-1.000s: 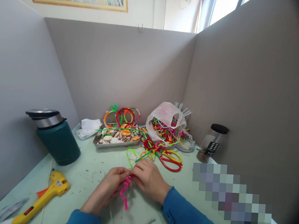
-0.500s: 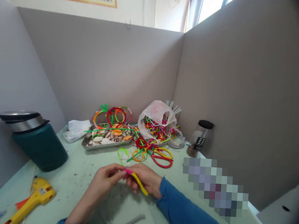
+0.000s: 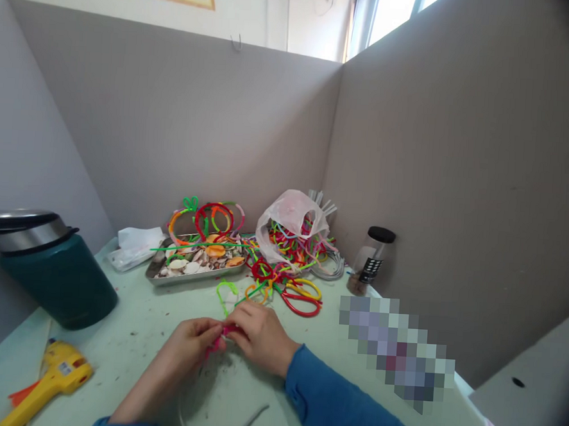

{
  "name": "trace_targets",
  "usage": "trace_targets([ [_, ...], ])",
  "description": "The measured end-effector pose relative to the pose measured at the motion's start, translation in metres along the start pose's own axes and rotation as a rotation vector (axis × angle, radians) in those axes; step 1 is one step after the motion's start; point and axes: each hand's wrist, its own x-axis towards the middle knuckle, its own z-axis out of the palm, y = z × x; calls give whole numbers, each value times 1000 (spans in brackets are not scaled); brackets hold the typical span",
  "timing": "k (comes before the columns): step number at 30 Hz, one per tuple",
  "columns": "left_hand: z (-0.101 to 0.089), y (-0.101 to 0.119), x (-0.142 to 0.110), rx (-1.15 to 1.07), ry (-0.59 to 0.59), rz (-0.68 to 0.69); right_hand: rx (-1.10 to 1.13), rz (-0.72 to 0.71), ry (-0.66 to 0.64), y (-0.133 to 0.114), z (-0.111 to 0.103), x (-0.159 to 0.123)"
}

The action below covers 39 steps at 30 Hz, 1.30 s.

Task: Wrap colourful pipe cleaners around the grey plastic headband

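- Pink, fuzzy pipe cleaner (image 3: 215, 346): it sits between the two hands at the near middle of the desk (image 3: 162, 315), in the pinch of both.
- Its visible length slants from the right hand's fingertips down and to the left, toward the wearer; the lower tail lies just beside the left hand's fingers.
- Left hand (image 3: 187, 344): thumb and forefinger drawn narrow on the pink piece.
- Right hand (image 3: 260, 337): fingers curled over, fingertips gripping its upper end; the two sets of fingertips nearly meet, so neither hand is clearly nearer.
- Grey band (image 3: 251, 422): it curves below the hands, one end free toward the right sleeve (image 3: 345, 397), the other rising toward the left hand.
- Hard to make out: whether the pink piece wraps that band, since the fingers cover the spot.
- Cut off: the band's lowest curve, by the bottom edge.
- Hidden: whatever lies under the pixelated patch (image 3: 396, 355) on the right.
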Motion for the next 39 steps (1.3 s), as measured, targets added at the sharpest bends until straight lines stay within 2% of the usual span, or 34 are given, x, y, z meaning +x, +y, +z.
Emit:
trace_targets([
  [3, 1, 2, -5, -140, -132, -63, -154, -127, -19, 4, 2, 0],
  [6, 1, 7, -9, -220, -215, -70, -196, -195, -20, 6, 1, 0],
  [9, -1, 10, -12, -277, -259, -64, -82, -184, -25, 2, -5, 0],
  [11, -1, 11, -15, -312, -271, -80, 102, -116, -20, -3, -9, 0],
  [13, -2, 13, -17, -344, -281, -83, 376, 44, 21, -9, -12, 1],
  [15, -1, 15, -18, -356, -293, -43, 720, 286, 71, -13, -11, 3],
  [17, 1, 17, -18, -302, -286, 15, 1051, 536, 56, -14, -7, 5],
  [19, 4, 18, -16, -183, -215, 92, 1288, 762, -30, -10, -2, 7],
  [22, 9, 13, -9, -1, -40, 273, 1424, 1071, -259, -3, 3, 8],
  [24, 9, 10, -6, 84, 54, 356, 1441, 1140, -395, 0, 3, 8],
  [26, 8, 8, -3, 143, 87, 372, 1416, 1073, -394, 1, 1, 8],
  [29, 4, 8, -2, 183, 128, 335, 1271, 880, -199, 0, -4, 8],
  [32, 0, 8, -1, 209, 261, 320, 1038, 663, -95, -1, -9, 9],
  [34, -1, 8, -1, 181, 275, 311, 814, 510, -76, -2, -11, 8],
  [36, -1, 9, -4, 91, 180, 212, 569, 361, -66, -3, -13, 7],
  [39, -1, 11, -9, -182, -87, -2, 300, 180, -50, -3, -15, 5],
])
